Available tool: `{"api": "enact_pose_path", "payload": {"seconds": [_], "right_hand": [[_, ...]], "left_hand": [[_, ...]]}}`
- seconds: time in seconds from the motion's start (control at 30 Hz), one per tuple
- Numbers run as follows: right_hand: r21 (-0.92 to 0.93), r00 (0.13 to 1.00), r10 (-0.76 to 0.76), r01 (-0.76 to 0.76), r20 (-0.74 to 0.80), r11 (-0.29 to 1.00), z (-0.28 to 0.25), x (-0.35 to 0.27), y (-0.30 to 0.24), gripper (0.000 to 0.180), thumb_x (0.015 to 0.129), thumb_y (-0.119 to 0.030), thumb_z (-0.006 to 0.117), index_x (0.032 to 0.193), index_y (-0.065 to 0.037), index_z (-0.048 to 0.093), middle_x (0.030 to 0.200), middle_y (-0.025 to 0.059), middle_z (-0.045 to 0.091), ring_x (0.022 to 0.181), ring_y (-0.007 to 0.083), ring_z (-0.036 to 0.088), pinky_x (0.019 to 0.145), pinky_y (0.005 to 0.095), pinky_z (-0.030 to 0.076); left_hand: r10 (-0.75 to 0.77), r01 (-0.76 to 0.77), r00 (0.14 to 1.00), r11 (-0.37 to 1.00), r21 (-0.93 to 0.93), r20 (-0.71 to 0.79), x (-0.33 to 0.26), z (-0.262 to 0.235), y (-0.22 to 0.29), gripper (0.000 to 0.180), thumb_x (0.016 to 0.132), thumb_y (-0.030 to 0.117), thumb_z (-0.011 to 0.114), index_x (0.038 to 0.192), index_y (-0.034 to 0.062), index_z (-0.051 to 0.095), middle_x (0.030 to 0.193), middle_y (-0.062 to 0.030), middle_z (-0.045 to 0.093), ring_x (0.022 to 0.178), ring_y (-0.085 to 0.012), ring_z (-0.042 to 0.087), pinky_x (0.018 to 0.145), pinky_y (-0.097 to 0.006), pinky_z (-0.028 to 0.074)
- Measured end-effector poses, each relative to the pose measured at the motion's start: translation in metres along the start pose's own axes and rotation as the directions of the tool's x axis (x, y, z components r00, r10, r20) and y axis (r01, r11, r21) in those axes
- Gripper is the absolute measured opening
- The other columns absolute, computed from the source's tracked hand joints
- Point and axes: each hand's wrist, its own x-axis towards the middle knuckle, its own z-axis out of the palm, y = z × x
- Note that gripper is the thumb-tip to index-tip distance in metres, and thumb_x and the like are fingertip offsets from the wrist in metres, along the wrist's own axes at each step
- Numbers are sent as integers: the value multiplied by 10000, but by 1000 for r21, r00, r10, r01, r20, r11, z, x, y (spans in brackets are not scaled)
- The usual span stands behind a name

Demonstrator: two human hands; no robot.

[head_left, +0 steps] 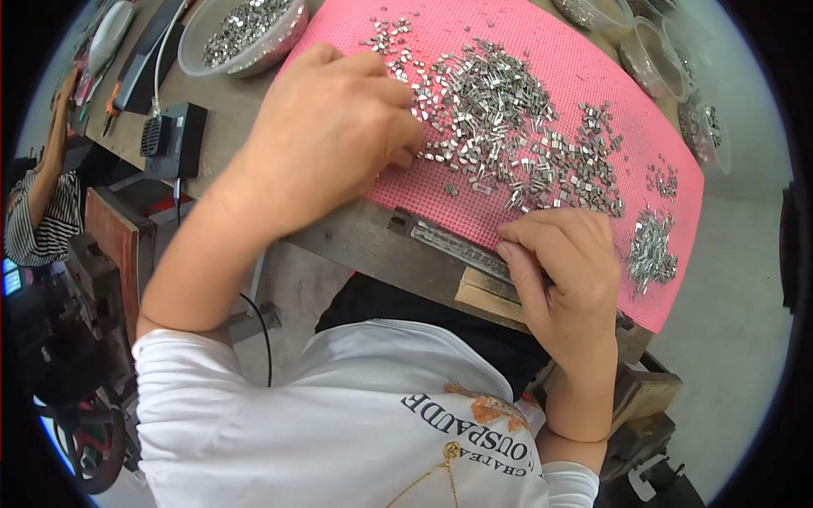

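A pink textured mat (406,190) covers the bench in front of me, with a large heap of small shiny metal pieces (500,102) spread over its middle. My left hand (339,127) rests at the heap's left side, its fingers curled down and pressed together; the fingertips are mostly hidden, and so is anything in them. At the mat's front edge my right hand (572,267) is closed, thumb against forefinger. Whatever that pinch holds is too small to make out. Just left of it, a narrow metal fixture (457,248) runs along the bench edge. A smaller cluster of longer, pin-like metal pieces (650,250) lies right of this hand.
A translucent bowl of metal pieces (246,38) stands at the back left. More translucent tubs (654,59) line the far right. A black box with cables (175,140) sits left of my forearm. Another person's striped sleeve (38,212) shows at the far left.
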Motion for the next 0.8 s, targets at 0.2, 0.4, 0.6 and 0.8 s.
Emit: {"api": "enact_pose_path", "payload": {"seconds": [0.2, 0.4, 0.6, 0.8], "right_hand": [[-23, 1000, 0, 0, 16, 1000, -1, -2, 0, 151, 801, -18, 800, 938, -48, 746, 888, 72, 713, 816, 248, 640, 776, 362, 457], [-63, 1000, 12, -10, 29, 998, -3, -2, 0, 141, 809, -14, 794, 938, -45, 746, 891, 71, 718, 826, 244, 648, 781, 361, 464], [-48, 999, -45, 46, 20, 998, 5, 10, 2, 149, 808, -49, 809, 937, -61, 734, 892, 61, 689, 821, 254, 644, 795, 375, 448], [-50, 993, -118, 117, -5, 992, 25, 35, 2, 144, 809, -28, 799, 936, -77, 754, 888, 47, 703, 828, 238, 638, 770, 371, 447]], "left_hand": [[56, -60, 998, 992, 111, 34, 1, 11, 7, 123, 770, 160, 756, 867, 117, 694, 835, 2, 617, 883, -207, 608, 809, -374, 451], [12, -5, 985, 999, 39, -173, -13, 18, 12, 173, 747, 132, 784, 879, 127, 672, 825, -9, 599, 821, -220, 600, 753, -368, 464], [-91, 71, 986, 987, -144, -138, -40, 18, 16, 225, 709, 92, 806, 884, 122, 667, 824, -20, 592, 766, -231, 592, 685, -370, 465], [-95, 87, 988, 993, -74, -119, -41, 15, 21, 228, 698, 99, 780, 891, 124, 661, 826, -17, 583, 786, -224, 593, 700, -369, 471]]}}
